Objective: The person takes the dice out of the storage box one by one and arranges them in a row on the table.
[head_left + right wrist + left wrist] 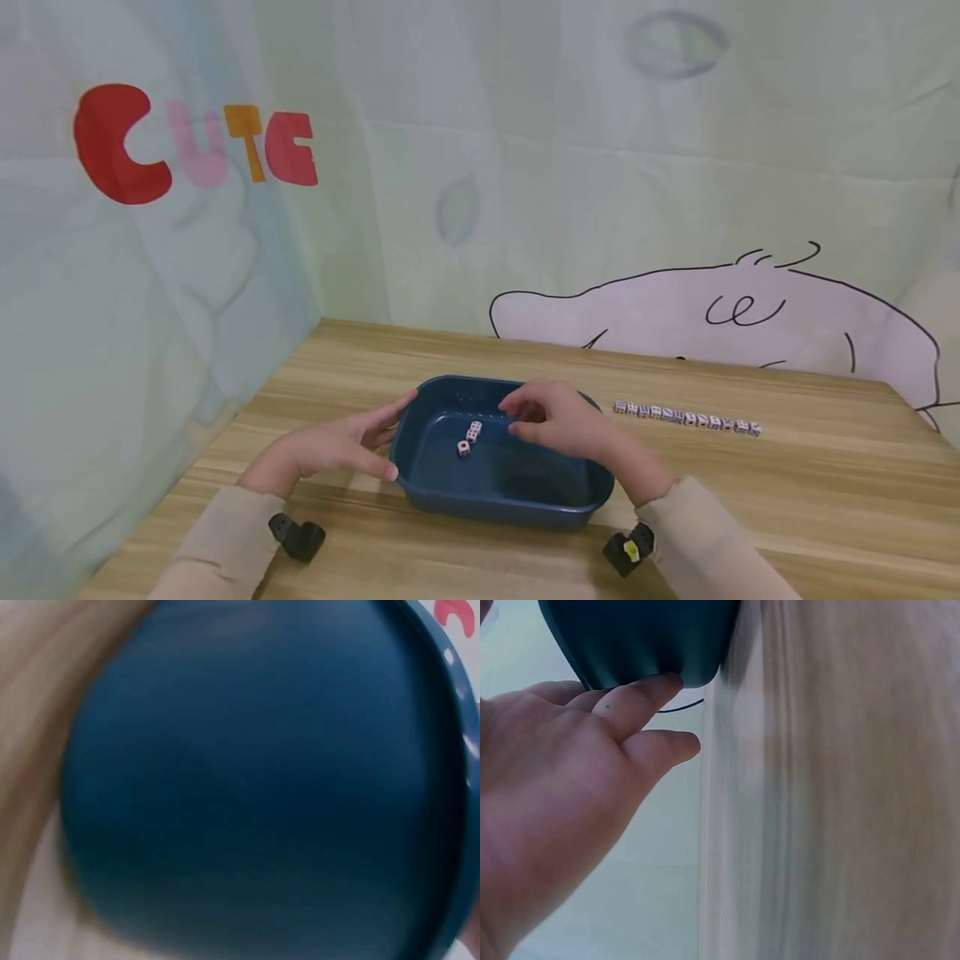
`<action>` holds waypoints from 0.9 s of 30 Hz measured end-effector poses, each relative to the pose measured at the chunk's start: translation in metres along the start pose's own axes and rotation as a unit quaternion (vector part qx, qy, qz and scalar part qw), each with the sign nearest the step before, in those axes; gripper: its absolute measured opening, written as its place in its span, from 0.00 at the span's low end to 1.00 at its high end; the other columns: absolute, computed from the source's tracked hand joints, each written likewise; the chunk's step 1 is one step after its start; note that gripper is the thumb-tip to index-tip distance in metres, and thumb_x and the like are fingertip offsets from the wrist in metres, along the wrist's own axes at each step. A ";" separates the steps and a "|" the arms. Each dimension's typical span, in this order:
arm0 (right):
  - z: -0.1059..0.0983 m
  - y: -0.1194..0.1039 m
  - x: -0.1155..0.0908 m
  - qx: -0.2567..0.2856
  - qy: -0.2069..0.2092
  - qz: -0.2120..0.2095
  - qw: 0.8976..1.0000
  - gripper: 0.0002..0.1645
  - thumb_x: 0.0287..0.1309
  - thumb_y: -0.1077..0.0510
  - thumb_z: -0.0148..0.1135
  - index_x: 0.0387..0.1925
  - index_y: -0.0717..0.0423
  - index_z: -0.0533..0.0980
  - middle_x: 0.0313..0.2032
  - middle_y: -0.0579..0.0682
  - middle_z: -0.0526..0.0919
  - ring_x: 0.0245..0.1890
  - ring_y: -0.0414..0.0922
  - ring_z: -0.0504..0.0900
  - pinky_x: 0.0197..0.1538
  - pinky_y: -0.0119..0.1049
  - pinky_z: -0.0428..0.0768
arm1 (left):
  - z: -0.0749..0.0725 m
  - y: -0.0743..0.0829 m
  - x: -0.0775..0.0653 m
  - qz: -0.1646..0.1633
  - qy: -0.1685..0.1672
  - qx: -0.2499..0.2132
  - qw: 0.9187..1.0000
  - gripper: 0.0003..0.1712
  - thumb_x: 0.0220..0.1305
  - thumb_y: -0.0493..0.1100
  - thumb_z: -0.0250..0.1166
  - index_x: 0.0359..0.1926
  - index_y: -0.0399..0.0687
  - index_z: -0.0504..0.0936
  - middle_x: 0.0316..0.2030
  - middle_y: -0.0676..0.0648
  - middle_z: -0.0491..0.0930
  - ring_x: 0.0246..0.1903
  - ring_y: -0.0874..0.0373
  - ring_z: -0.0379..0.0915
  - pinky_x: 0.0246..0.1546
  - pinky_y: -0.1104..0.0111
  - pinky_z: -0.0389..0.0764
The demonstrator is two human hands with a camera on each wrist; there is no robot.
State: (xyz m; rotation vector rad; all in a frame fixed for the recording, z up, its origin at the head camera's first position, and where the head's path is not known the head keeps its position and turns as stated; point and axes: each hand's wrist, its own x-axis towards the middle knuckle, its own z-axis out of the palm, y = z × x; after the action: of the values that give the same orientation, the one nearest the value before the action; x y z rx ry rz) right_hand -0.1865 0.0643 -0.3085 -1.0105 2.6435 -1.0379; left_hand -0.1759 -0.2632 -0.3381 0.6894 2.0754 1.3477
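A dark blue rectangular dish point(502, 510) with rounded corners sits on the wooden table. White dice point(463, 448) with red and dark pips lie in a small cluster on its floor, left of centre. At the dish's left end, my left hand point(337, 446) has its fingers stretched along the outer wall, touching it; the left wrist view also shows those fingers point(641, 701) against the dish. My right hand point(558, 417) hovers over the dish's right half, thumb and fingers loosely bent and apart, with nothing visible between them. The right wrist view is filled by the dish's outer wall point(247, 780).
To the right of the dish, a straight row of several dice point(688, 418) lies on the wooden table point(750, 500). Behind stands a printed cloth backdrop point(487, 167) with a cartoon outline and coloured letters. Both sleeves carry small black wrist devices point(303, 540).
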 end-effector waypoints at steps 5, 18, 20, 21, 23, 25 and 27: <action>0.011 -0.003 0.006 0.012 -0.013 -0.014 1.000 0.15 0.60 0.63 0.62 0.49 0.62 0.79 0.42 0.55 0.82 0.39 0.40 0.79 0.43 0.30 0.77 | -0.001 -0.001 0.000 0.008 -0.004 0.000 1.000 0.61 0.58 0.41 0.68 0.76 0.47 0.31 0.74 0.32 0.35 0.71 0.30 0.39 0.66 0.42 0.50; 0.032 -0.013 0.025 0.021 -0.021 -0.026 0.999 0.15 0.58 0.65 0.63 0.48 0.64 0.80 0.39 0.51 0.82 0.38 0.41 0.80 0.41 0.28 0.77 | -0.001 0.000 0.002 0.002 -0.012 0.000 1.000 0.60 0.59 0.42 0.67 0.76 0.47 0.31 0.75 0.34 0.33 0.71 0.31 0.38 0.67 0.43 0.51; 0.033 -0.014 0.026 0.018 -0.023 -0.022 0.999 0.15 0.58 0.65 0.62 0.48 0.64 0.80 0.39 0.50 0.82 0.39 0.42 0.80 0.41 0.28 0.77 | -0.001 0.000 0.003 -0.002 -0.011 0.000 1.000 0.60 0.59 0.42 0.67 0.76 0.47 0.31 0.75 0.35 0.33 0.71 0.31 0.39 0.67 0.43 0.51; 0.034 -0.015 0.027 0.017 -0.024 -0.020 0.999 0.15 0.59 0.65 0.62 0.48 0.63 0.80 0.39 0.50 0.82 0.39 0.42 0.80 0.41 0.28 0.77 | -0.001 0.001 0.003 -0.004 -0.009 0.000 1.000 0.60 0.59 0.42 0.67 0.76 0.47 0.31 0.75 0.35 0.33 0.71 0.32 0.39 0.67 0.43 0.51; 0.035 -0.015 0.027 0.014 -0.025 -0.017 0.999 0.15 0.58 0.65 0.62 0.48 0.63 0.80 0.39 0.50 0.82 0.39 0.43 0.80 0.41 0.29 0.77 | -0.001 0.001 0.003 -0.006 -0.008 0.002 1.000 0.60 0.59 0.42 0.67 0.76 0.47 0.31 0.75 0.35 0.33 0.71 0.31 0.39 0.67 0.43 0.50; 0.036 -0.014 0.028 0.015 -0.026 -0.012 0.999 0.15 0.58 0.65 0.62 0.48 0.63 0.80 0.39 0.50 0.82 0.39 0.43 0.80 0.40 0.30 0.77 | -0.001 0.001 0.002 -0.007 -0.008 0.004 1.000 0.60 0.59 0.42 0.67 0.76 0.46 0.31 0.75 0.34 0.32 0.71 0.30 0.38 0.67 0.43 0.51; 0.038 -0.013 0.028 0.016 -0.024 -0.007 1.000 0.15 0.58 0.65 0.62 0.48 0.64 0.80 0.39 0.51 0.83 0.39 0.43 0.80 0.40 0.30 0.77 | -0.001 0.001 0.002 -0.008 -0.006 0.004 1.000 0.60 0.59 0.42 0.68 0.76 0.46 0.31 0.75 0.34 0.32 0.71 0.30 0.38 0.67 0.43 0.50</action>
State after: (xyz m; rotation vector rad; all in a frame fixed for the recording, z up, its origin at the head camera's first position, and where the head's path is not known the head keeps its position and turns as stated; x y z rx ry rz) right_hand -0.1884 0.0185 -0.3253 -1.0371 2.5768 -1.0410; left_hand -0.1773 -0.2620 -0.3374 0.6806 2.0746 1.3241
